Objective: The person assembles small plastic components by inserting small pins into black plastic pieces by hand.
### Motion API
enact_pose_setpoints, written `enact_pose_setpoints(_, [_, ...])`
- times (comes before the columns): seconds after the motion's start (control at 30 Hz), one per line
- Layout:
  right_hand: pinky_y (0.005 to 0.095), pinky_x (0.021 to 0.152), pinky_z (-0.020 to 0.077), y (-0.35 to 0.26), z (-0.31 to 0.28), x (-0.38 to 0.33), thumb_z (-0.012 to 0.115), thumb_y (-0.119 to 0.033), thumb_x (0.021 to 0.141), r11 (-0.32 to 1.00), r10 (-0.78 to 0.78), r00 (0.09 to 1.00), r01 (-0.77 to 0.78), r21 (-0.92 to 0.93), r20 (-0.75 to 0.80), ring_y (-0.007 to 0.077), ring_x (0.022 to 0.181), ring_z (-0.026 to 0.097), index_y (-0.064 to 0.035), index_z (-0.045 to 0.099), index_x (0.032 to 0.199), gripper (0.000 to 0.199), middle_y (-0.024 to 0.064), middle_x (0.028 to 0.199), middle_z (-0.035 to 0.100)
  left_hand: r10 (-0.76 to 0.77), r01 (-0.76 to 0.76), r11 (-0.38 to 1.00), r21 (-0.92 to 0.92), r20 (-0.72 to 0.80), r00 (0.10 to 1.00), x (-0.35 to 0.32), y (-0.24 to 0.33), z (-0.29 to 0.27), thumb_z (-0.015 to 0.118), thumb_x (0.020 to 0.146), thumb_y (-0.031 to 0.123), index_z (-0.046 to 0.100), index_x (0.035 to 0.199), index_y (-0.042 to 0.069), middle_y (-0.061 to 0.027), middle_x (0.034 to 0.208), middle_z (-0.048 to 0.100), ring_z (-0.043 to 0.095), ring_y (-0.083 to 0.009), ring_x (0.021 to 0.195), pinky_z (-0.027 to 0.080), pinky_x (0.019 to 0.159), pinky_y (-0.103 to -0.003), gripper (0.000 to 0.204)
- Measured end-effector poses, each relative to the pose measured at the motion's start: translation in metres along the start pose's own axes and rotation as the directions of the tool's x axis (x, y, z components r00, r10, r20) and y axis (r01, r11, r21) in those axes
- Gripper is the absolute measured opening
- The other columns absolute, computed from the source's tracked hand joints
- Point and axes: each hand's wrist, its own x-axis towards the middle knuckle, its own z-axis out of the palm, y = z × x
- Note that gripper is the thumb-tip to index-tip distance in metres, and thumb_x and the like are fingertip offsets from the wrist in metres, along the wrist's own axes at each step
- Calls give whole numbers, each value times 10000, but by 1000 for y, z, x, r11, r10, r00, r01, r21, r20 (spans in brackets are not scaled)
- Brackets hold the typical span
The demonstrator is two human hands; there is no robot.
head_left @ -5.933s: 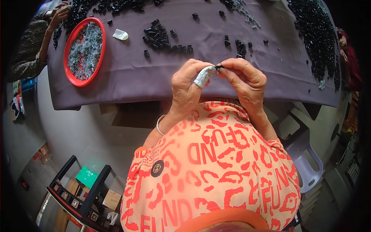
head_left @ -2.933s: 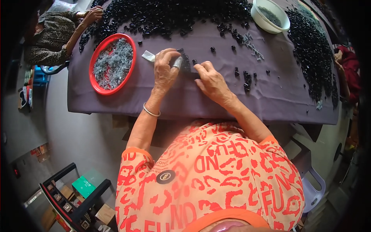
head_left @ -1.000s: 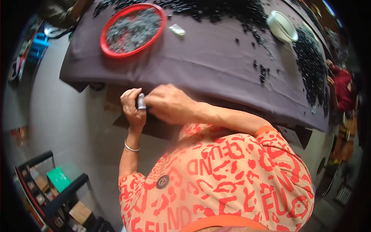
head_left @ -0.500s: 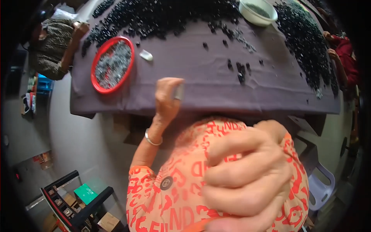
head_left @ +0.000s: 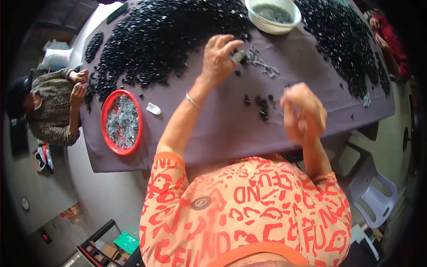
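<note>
The left hand (head_left: 219,57) is stretched forward over the table (head_left: 213,129), fingers half spread, a small grey piece (head_left: 238,56) pinched at the fingertips. A loose scatter of grey metal clips (head_left: 262,64) lies just right of it, long axes mixed; the left hand is much the nearer. The right hand (head_left: 303,113) is raised nearer the body, curled narrow and blurred; whether anything is held cannot be told. The black parts heap (head_left: 164,35) crowds the far left, the white bowl (head_left: 272,15) the far edge; bare cloth lies between the hands.
</note>
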Motion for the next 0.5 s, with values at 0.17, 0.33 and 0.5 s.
enact_pose_setpoints(0.17, [204,574,456,53,-12,-45,527,69,865,889,438,891,-449,-93,-121,93,616,556,28,592,1040,191,60,744,592,18,-24,999,32,178,984,-9,5,1,748,712,298,718,920,193,-31,1037,641,571,-254,999,436,885,-384,235])
enact_pose_setpoints(0.33, [220,581,456,74,-23,-73,549,31,867,796,518,834,-552,-249,-191,87,655,554,-5,623,994,151,40,777,602,-118,137,988,-73,220,968,-34,13,-15,726,732,162,693,955,154,-20,1053,631,569,-237,1037,428,904,-375,226])
enact_pose_setpoints(0.5, [297,603,481,75,-8,-92,621,10,802,700,562,826,-497,-513,-35,182,695,592,-46,641,902,116,68,862,590,-110,110,994,16,267,957,-61,42,-44,715,738,113,666,960,123,-34,1045,625,563,-251,1061,418,930,-388,228])
